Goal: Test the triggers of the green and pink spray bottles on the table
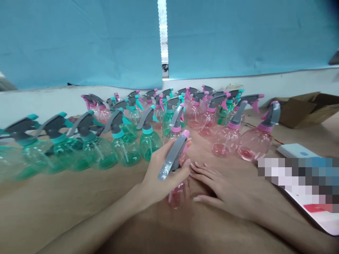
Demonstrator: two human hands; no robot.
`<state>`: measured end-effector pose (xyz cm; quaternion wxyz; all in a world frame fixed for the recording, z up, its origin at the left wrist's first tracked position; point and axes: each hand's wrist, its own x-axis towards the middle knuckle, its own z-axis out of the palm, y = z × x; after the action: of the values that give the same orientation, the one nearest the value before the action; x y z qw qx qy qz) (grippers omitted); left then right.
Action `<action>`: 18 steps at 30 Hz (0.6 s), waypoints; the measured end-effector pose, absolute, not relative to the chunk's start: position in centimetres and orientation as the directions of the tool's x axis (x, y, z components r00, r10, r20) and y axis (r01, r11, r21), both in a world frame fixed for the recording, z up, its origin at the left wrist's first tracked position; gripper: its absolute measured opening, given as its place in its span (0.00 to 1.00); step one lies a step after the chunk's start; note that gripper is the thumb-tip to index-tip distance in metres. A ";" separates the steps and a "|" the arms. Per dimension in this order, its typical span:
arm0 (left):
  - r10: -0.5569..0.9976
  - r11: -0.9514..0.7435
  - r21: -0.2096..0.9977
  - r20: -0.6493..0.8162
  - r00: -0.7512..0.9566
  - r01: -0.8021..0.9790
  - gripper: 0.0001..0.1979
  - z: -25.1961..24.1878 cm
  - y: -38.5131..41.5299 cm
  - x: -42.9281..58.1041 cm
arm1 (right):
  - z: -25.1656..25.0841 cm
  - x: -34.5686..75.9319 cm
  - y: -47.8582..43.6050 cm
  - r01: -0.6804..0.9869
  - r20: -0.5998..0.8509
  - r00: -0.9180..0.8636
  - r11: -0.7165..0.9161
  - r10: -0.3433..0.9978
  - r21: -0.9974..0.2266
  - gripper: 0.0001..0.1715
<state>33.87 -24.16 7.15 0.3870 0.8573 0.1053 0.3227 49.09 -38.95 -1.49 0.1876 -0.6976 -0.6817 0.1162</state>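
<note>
My left hand (164, 165) is wrapped round the neck of a pink spray bottle (177, 197) at the near middle of the table. That bottle stands upright, its grey trigger head with a pink nozzle showing above my fingers. Beside it on the right, my right hand (212, 183) lies low over the tabletop, fingers stretched out and holding nothing. Its fingertips are close to the pink bottle; whether they touch it I cannot tell. Just beyond my left hand stands a green spray bottle (150, 144) with a turquoise collar.
Several green bottles (99, 153) form a row on the left. Pink bottles (226, 139) stand at right, with mixed ones behind. An open cardboard box (304, 109), a white box (296, 151) and a partly pixelated flat object (323, 222) lie farther right. Blue cloth (79, 42) hangs behind.
</note>
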 end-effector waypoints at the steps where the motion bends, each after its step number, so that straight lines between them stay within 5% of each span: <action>1: 0.431 -0.678 0.732 0.470 0.771 -0.067 0.07 7.0 -24.1 33.9 | -1.6 49.1 -39.0 0.905 0.101 0.047 0.001 0.994 -0.425 0.41; 18: 0.410 -0.585 0.803 0.416 0.812 -0.116 0.25 6.7 -24.3 33.7 | -1.2 49.1 -38.8 0.918 0.068 0.036 -0.006 0.997 -0.397 0.42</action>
<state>33.71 -24.29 6.65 0.4470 0.8403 0.0876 0.2940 49.08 -38.82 -1.15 0.1693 -0.6996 -0.6843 0.1170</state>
